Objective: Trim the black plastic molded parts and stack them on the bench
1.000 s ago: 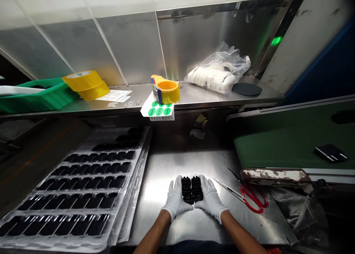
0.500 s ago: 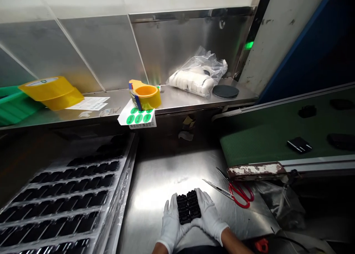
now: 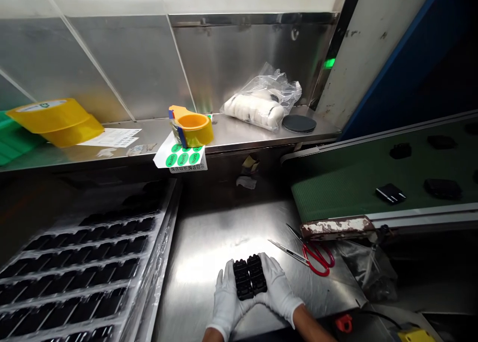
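Note:
Two black ribbed plastic parts stand side by side over the metal table, a narrow gap between them. My left hand (image 3: 227, 298), in a white glove, grips the left black part (image 3: 242, 280) along its outer side. The right black part (image 3: 257, 274) is held from its outer side by my right hand (image 3: 278, 288), gloved in white too. Both thumbs meet near the lower edges of the parts. Red-handled scissors (image 3: 317, 258) lie spread on the table, right of my right hand.
At left is a clear tray (image 3: 112, 277) with rows of black parts. A green conveyor belt (image 3: 336, 182) at right carries several black parts. The back shelf (image 3: 239, 133) holds a tape dispenser (image 3: 193, 128), yellow tape rolls (image 3: 56, 123) and a bag of white items (image 3: 257, 105).
The view has shifted slightly, so most things sit a little further left. On the belt, the black parts have moved left towards the near end. Both hands keep their hold.

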